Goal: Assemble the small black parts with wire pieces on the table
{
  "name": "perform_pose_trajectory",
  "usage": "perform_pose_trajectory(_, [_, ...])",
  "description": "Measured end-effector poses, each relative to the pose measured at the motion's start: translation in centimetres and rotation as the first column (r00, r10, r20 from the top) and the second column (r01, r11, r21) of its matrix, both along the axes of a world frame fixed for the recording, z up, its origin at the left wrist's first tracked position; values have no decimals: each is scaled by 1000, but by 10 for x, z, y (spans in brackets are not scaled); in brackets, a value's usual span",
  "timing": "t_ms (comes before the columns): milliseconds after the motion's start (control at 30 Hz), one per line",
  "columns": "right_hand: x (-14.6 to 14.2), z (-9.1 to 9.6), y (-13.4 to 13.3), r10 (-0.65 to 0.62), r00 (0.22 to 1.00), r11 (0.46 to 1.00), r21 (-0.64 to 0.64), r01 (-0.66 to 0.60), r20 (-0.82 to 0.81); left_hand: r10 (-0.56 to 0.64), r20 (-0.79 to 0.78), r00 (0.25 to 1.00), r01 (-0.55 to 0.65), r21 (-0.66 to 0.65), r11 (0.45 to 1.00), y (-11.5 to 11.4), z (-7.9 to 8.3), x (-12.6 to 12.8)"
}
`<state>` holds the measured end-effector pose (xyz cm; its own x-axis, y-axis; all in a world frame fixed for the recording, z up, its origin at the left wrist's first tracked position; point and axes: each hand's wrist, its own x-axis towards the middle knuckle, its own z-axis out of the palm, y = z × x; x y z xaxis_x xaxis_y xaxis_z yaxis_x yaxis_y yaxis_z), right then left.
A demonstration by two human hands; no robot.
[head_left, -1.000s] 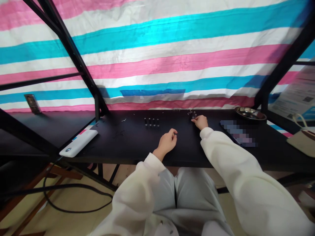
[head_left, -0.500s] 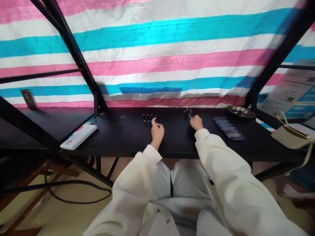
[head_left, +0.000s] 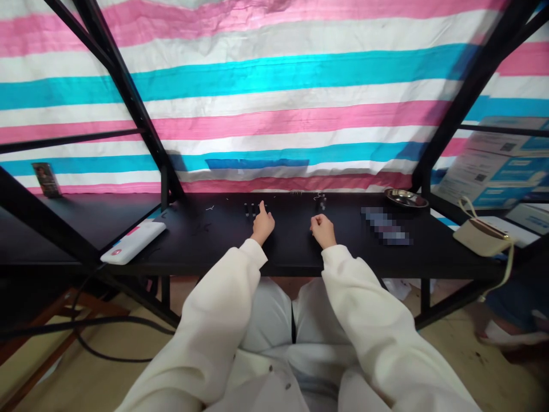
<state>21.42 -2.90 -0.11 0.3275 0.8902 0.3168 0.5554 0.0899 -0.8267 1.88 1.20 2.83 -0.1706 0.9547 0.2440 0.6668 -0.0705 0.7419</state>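
I sit at a black table. A short row of small dark upright pieces stands near its far edge. My left hand is there, index finger stretched out and touching the right end of the row, the other fingers curled. My right hand rests on the table as a loose fist, fingers curled in; whether it holds anything is hidden. A few more small dark pieces stand just beyond it, with thin light wire scraps around them.
A white flat device lies at the table's left corner. A metal dish and a blurred flat object are at the right, a beige pouch further right. Black frame bars rise on both sides. A cable lies on the floor.
My left hand moved forward and left to the row of pieces and pointed its index finger. My right hand drew back from the far pieces and curled into a fist.
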Motion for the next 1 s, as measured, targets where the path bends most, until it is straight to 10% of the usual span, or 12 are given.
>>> perform_pose_trajectory(267, [0,-1,2,57,995,997,59,-53,-79,-49,-268,962,78,98,992,9,1,-5])
perform_pose_trajectory(400, [-3,-2,6,201,942,978,117,-175,-270,-126,52,991,118,138,983,2,-10,8])
perform_pose_trajectory(567, [-13,-1,6,459,756,882,139,-449,-467,-364,536,762,330,162,930,-22,-21,26])
perform_pose_trajectory(700, [-14,0,3,520,700,839,137,-527,-489,-464,615,638,499,129,857,-35,-18,28])
perform_pose_trajectory(1000, [-10,4,0,493,706,862,174,-477,-509,-463,628,626,529,94,843,-36,-14,29])
